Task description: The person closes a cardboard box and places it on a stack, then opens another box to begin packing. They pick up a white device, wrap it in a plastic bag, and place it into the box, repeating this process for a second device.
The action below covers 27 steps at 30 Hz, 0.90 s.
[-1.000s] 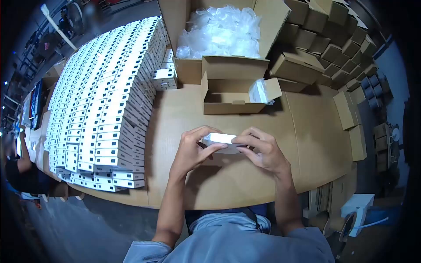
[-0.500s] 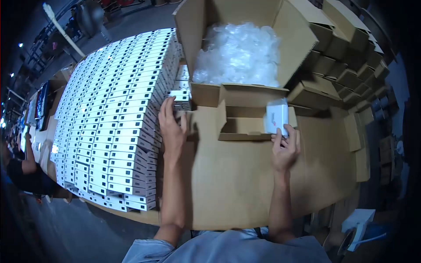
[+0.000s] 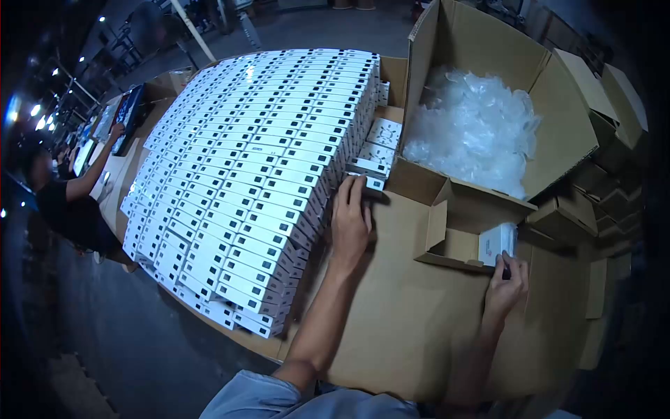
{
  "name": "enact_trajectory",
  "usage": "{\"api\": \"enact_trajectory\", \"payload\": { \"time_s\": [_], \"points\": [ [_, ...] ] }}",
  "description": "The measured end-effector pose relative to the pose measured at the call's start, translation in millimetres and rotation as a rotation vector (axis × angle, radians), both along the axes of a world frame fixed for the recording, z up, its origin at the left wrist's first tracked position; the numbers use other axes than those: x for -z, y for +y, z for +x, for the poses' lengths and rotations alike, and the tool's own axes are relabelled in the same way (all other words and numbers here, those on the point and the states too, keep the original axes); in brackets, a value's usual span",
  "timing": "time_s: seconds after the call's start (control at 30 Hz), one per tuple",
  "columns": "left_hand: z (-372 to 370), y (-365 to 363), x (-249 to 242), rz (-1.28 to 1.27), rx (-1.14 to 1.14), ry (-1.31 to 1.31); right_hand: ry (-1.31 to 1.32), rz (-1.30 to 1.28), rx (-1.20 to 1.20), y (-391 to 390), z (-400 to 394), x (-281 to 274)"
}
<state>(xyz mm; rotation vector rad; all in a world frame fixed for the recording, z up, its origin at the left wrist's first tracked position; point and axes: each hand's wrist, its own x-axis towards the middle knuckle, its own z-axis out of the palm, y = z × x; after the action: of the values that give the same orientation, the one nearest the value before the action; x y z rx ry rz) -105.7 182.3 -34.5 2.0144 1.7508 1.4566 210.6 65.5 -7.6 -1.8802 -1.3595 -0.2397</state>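
My left hand (image 3: 351,218) reaches forward and its fingers grip a small white box (image 3: 368,183) at the near edge of the big stack of white boxes (image 3: 258,160). My right hand (image 3: 506,286) holds a white packet (image 3: 497,244) upright at the right end of a small open brown carton (image 3: 460,234). Both forearms stretch over the cardboard-covered table (image 3: 398,321).
A large open carton (image 3: 558,91) full of clear plastic bags (image 3: 474,129) stands behind the small carton. Folded brown cartons (image 3: 614,188) are stacked at the right. Another person (image 3: 70,199) in black sits at the far left beside the table.
The view has swung left and forward. My left hand has closed on a white box by the stack. My right hand has lowered the white packet toward the small carton.
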Motion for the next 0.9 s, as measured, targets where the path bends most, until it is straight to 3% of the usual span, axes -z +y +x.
{"api": "enact_trajectory", "payload": {
  "time_s": [0.17,0.23,0.3,0.33,0.43,0.57,0.63,0.67,0.77,0.83,0.9],
  "points": [
    [0,-9,7,-0.003,-0.055,0.099,-0.069,0.009,-0.044,-1,2,4],
    [2,-13,4,0.021,-0.101,0.122,-0.081,-0.215,0.007,-14,-4,-7],
    [3,-31,-4,0.06,-0.134,0.221,-0.29,-0.397,0.079,-26,-18,-15],
    [3,-41,-9,0.073,-0.139,0.206,-0.239,-0.441,0.081,-35,-27,-19],
    [2,-92,-16,0.106,-0.06,0.136,-0.077,-0.243,-0.119,-67,-48,-28],
    [15,-165,-22,0.109,0.172,0.019,1.194,-0.407,-0.752,-93,-72,-23],
    [32,-193,-20,0.147,0.267,0.005,1.355,-0.383,-1.018,-100,-79,-15],
    [42,-205,-26,0.13,0.312,-0.005,1.423,-0.462,-1.008,-100,-83,-21],
    [62,-226,-48,-0.017,0.463,-0.038,1.112,-0.316,-0.887,-104,-78,-9],
    [64,-225,-68,-0.196,0.584,-0.154,1.116,-0.261,-0.814,-112,-56,-2],
    [60,-196,-88,-0.064,0.572,-0.063,1.037,-0.231,-0.732,-122,-34,-3]
  ]
}}
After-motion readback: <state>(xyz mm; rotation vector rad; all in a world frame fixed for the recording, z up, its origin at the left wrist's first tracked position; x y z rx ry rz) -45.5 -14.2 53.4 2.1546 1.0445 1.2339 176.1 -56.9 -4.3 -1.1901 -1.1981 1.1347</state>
